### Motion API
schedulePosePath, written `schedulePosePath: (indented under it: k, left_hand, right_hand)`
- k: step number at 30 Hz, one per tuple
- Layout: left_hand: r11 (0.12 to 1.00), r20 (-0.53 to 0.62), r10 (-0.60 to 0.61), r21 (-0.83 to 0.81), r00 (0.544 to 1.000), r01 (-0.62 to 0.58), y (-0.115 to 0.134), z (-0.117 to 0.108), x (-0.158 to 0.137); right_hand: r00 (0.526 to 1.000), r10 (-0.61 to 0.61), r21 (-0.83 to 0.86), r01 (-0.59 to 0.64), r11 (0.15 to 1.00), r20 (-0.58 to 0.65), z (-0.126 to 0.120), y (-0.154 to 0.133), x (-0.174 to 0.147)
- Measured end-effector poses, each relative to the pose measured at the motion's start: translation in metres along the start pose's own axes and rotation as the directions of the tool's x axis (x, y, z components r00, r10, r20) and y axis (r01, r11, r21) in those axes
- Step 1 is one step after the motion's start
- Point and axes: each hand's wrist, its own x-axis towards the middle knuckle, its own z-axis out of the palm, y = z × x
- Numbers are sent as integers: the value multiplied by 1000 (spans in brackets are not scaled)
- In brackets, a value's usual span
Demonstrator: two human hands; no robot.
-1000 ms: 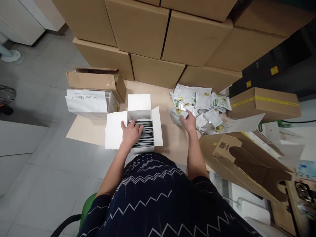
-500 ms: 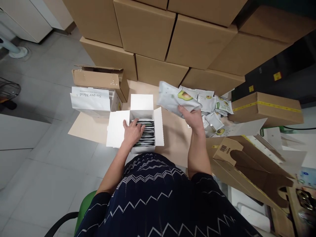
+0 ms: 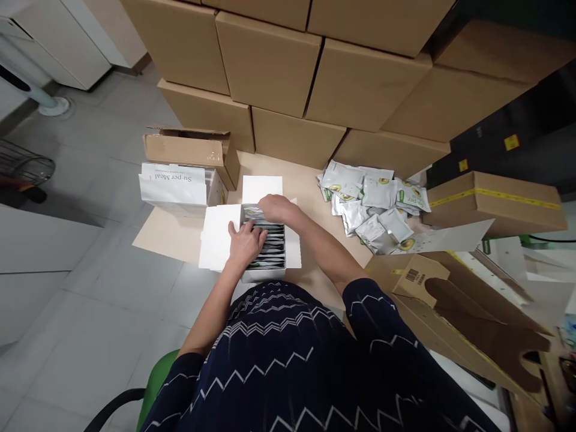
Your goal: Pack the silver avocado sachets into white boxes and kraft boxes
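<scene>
An open white carton stands on the tan tabletop in front of me, filled with a row of upright silver pouches. My left hand rests flat on the near pouches, pressing them toward me. My right hand is at the far end of the carton, fingers closed on a silver avocado pouch that is going down into the row. A loose heap of the same avocado-print pouches lies to the right on the table.
A second white carton printed "Su-per Meal" and an open brown box sit at the left. Stacked brown cartons wall the back. A flattened cardboard box and a taped box lie at the right.
My right hand lifted a pouch from the heap, swung it left across the table and brought it down into the far end of the white carton. The left hand stayed on the packed pouches.
</scene>
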Motion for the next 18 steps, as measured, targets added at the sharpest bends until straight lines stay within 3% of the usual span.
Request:
schedulePosePath:
  k: [3, 8, 18]
  left_hand:
    - [1000, -7, 1, -4, 1000, -1, -1, 0, 0]
    - [1000, -6, -5, -20, 1000, 5, -1, 1, 0]
    - [1000, 3, -6, -10, 1000, 6, 0, -3, 1]
  right_hand:
    - [1000, -10, 1, 10, 1000, 18, 9, 2, 17]
    - [987, -8, 54, -1, 999, 161, 28, 10, 36]
    - [978, -49, 36, 43, 998, 201, 50, 12, 53]
